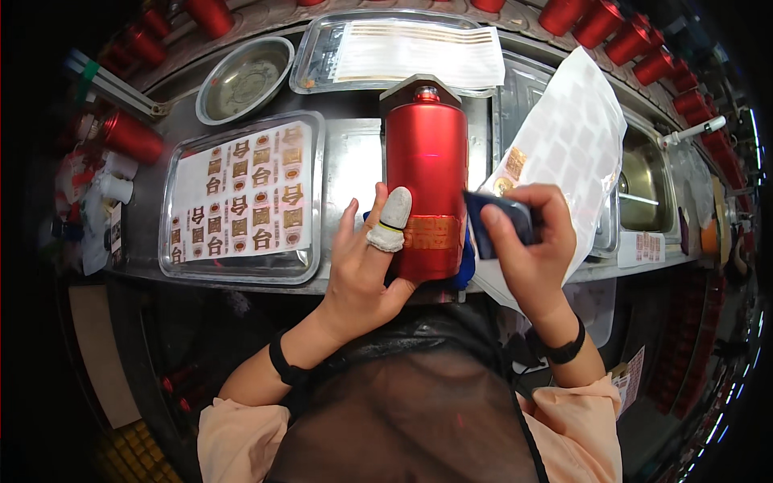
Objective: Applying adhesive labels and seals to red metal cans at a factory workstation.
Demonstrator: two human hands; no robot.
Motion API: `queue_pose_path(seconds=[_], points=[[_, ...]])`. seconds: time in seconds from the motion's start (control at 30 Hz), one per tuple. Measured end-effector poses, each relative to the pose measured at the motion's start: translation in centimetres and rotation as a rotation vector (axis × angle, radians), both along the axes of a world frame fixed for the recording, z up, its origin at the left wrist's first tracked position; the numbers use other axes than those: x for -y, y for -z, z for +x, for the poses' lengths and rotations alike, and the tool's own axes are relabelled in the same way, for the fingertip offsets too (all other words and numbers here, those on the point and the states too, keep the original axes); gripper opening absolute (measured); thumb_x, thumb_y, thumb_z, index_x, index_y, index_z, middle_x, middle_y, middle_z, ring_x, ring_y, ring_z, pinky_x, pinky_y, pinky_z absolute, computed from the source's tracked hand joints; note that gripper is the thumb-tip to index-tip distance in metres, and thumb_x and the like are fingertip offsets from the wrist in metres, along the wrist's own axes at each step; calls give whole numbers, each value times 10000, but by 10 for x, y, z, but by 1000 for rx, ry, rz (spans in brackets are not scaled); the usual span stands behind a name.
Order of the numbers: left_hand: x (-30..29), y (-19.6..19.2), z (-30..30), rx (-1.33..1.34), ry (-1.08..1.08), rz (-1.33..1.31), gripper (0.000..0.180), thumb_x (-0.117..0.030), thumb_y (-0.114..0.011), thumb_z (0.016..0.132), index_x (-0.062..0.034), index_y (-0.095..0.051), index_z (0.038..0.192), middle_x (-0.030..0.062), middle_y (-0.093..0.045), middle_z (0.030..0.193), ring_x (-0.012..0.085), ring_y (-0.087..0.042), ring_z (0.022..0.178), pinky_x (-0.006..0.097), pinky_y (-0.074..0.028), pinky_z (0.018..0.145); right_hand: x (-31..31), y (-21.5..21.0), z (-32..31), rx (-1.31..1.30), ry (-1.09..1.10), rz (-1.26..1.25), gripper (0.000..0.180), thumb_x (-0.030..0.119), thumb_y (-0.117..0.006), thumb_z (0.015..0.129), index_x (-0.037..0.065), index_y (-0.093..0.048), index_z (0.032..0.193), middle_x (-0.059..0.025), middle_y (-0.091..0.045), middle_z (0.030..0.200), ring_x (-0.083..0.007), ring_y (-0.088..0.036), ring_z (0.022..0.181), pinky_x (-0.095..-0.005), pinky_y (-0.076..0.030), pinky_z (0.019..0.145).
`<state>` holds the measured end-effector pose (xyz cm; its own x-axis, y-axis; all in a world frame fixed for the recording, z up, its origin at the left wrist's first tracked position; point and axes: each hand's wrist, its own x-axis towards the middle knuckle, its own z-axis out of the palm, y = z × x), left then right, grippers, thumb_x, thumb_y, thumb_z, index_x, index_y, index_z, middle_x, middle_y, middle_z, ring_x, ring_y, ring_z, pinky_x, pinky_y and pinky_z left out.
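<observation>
A glossy red bottle (427, 161) lies in the middle, its neck pointing away from me, in a holder with a dark, angular far end (419, 83). Near its base is a gold-patterned decal (432, 233). My left hand (362, 266) rests against the bottle's left side, fingers spread, the thumb by the base. One finger wears a white cloth finger cover (392, 219) and touches the decal's left part. My right hand (541, 241) pinches a dark blue flat scraper (507, 219) just right of the bottle. Blue material (465, 272) shows under the bottle.
Decal sheets lie on a left tray (318, 189) and a far tray (303, 68). A metal bowl (245, 80) stands between them. Translucent backing paper (572, 137) with a few gold decals spreads at right, before a sink (654, 173). Red bottles (600, 22) line the far edge.
</observation>
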<state>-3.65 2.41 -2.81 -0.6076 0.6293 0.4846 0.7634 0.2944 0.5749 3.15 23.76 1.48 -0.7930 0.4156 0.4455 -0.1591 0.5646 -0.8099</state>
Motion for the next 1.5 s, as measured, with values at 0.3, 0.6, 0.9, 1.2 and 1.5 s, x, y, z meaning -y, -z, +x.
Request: queue_pose_path(seconds=[0.3,0.6,0.9,1.2,1.5], points=[[7,6,-1,67,47,26,946,-213,-819,778,51,-315,1533,288,-550,1392,416,-580,1232,614,-248,1155,5,8,9,18,61,-66,200,57,-763,863,12,-614,989,-70,-624,852,-135,-598,741,-263,-477,661],[6,-5,-2,69,-13,-47,981,-246,-831,759,16,-311,1548,296,-413,1518,429,-462,1366,647,-195,1150,26,0,24,-121,-258,174,274,-39,-799,728,52,-698,966,-89,-694,840,-215,-665,726,-325,-490,641],[-12,-39,-2,-269,-19,-276,592,-338,-878,659,-201,-735,1217,285,-384,1556,477,-482,1347,638,-323,1090,5,15,29,20,-3,-215,208,15,-789,839,12,-634,977,-65,-637,888,-113,-596,775,-243,-471,703],[-14,-37,-7,-278,-11,-200,513,-295,-886,642,-194,-771,1131,281,-492,1477,469,-558,1268,620,-389,1054,13,20,19,-29,18,-212,200,17,-788,840,11,-636,969,-75,-642,906,-120,-599,785,-246,-479,719],[0,-11,4,-237,26,-80,265,-218,-764,759,-205,-787,1023,270,-487,1488,501,-510,1319,683,-358,1037,20,20,35,-178,-216,143,276,-41,-828,721,43,-669,930,-106,-677,793,-256,-628,659,-338,-466,594]])
